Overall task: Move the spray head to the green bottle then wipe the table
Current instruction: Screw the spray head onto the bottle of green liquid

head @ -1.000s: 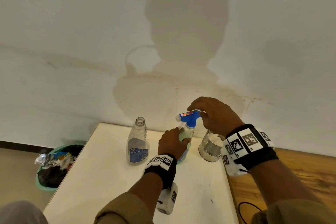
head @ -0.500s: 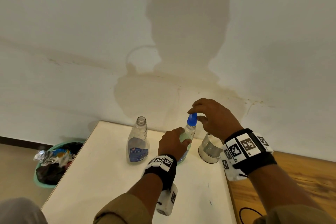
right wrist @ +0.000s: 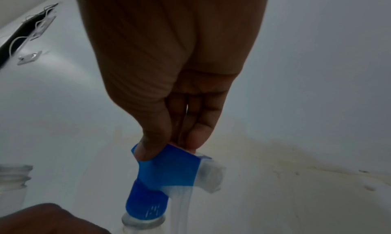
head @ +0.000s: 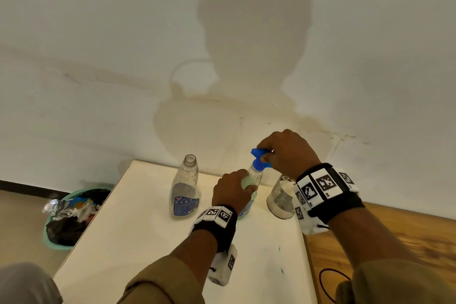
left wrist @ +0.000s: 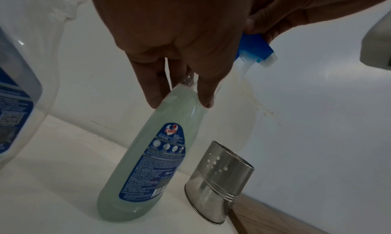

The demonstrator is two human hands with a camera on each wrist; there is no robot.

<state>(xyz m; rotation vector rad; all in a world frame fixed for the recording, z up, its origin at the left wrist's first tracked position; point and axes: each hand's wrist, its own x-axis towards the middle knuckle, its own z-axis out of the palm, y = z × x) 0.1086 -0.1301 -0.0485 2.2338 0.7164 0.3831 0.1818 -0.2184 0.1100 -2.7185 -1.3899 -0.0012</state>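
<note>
The green bottle (head: pixel 254 179) (left wrist: pixel 148 162), holding pale green liquid and bearing a blue label, stands at the back of the white table (head: pixel 138 242). My left hand (head: pixel 232 191) (left wrist: pixel 173 53) grips its upper body. The blue spray head (head: pixel 260 158) (right wrist: pixel 169 170) (left wrist: pixel 253 48) sits on the bottle's neck. My right hand (head: pixel 286 153) (right wrist: pixel 169 103) pinches the top of the spray head between thumb and fingers. The trigger is blurred in the right wrist view.
An empty clear bottle (head: pixel 185 190) (left wrist: pixel 14 95) without a cap stands just left of the green one. A perforated steel cup (head: pixel 281 197) (left wrist: pixel 217 184) stands at the right, near the table edge. A green bin (head: pixel 66 217) of rubbish sits on the floor at the left. The wall is close behind.
The spray head has turned on the bottle neck under my right hand across the frames. My left hand has stayed on the green bottle.
</note>
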